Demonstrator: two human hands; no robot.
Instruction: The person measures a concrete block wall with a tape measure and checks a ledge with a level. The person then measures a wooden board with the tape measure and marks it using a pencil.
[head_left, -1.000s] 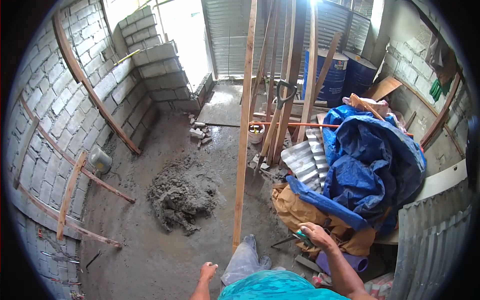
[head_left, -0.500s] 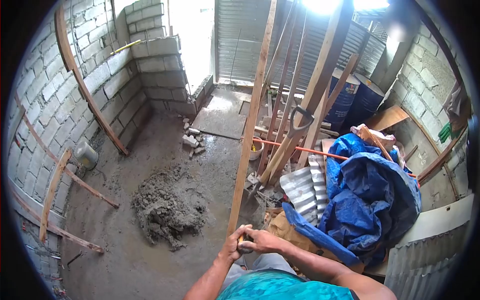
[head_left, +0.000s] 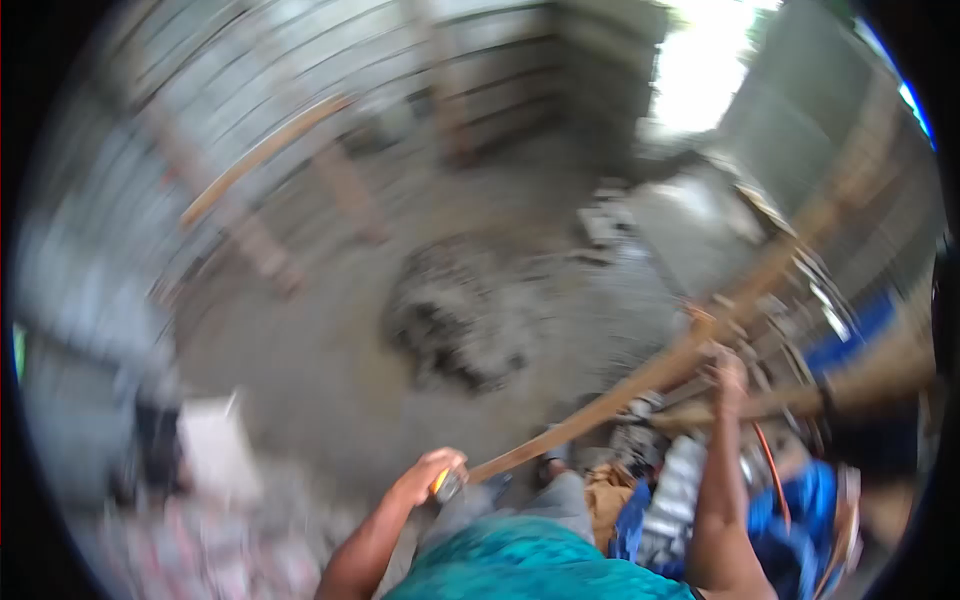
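The head view shows the yellow item (head_left: pixel 447 484) at 6 o'clock, in the left hand (head_left: pixel 428 476); its fingers are curled round it, with part of it showing at the palm side. Just beside that hand is the low end of a long plank (head_left: pixel 610 402), which slants up toward 2 o'clock. The right hand (head_left: pixel 727 377), between 3 and 4 o'clock, is at the plank's edge; blur hides its fingers, so how wide they stand, or whether they grip, cannot be told.

The mud heap (head_left: pixel 455 320) sits at the centre, its ragged lower edge well apart from the left hand. Wet floor (head_left: pixel 330 350) gives open room between them and spreads broadly toward 9 o'clock, up to the leaning boards (head_left: pixel 345 185). A bucket (head_left: pixel 385 118) stands by the block wall (head_left: pixel 500 60) at 11 o'clock.

Between 2 and 3 o'clock, a pale slab (head_left: pixel 690 215) lies below the bright doorway (head_left: pixel 700 70). Room is tighter from 4 to 5 o'clock, where corrugated sheet (head_left: pixel 672 500) and blue tarp (head_left: pixel 805 505) crowd the right forearm. A white panel (head_left: pixel 218 450) stands at 8 o'clock, above blurred, pale clutter (head_left: pixel 210 545).
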